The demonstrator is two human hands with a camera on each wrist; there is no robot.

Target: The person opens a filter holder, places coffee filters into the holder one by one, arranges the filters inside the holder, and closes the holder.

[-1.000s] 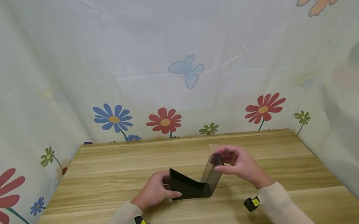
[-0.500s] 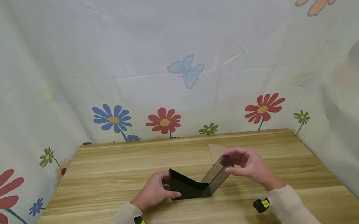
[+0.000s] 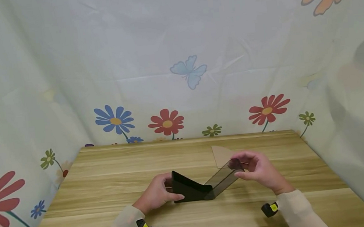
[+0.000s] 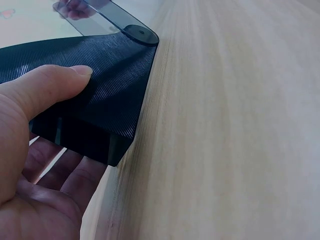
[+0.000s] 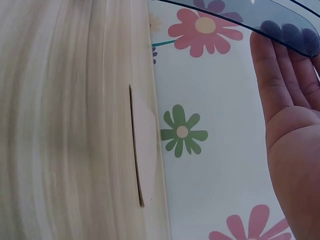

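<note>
On the table stands a black ribbed plastic box [image 3: 191, 192] with a hinged, smoky see-through lid [image 3: 225, 179]. The left hand [image 3: 158, 191] grips the box's left end, thumb on the near side and fingers behind and below. In the left wrist view a round pivot [image 4: 141, 34] joins lid and box at the lower corner. The right hand [image 3: 259, 170] holds the lid's raised outer end between thumb and fingers. In the right wrist view, fingertips show through the tinted lid [image 5: 240, 10]; the thumb is hidden there. The lid slants up to the right.
A flat tan piece with a curved edge [image 3: 221, 155], like cardboard, lies behind the lid near the table's back. The wood-grain table [image 3: 114, 165] ends at a flowered curtain [image 3: 131, 78] behind and at both sides. A black wrist camera [image 3: 270, 210] sits at the right sleeve.
The right hand has moved right and slightly down with the lid, swinging it wider away from the box. More of the tan piece now shows. The left hand and box have stayed put.
</note>
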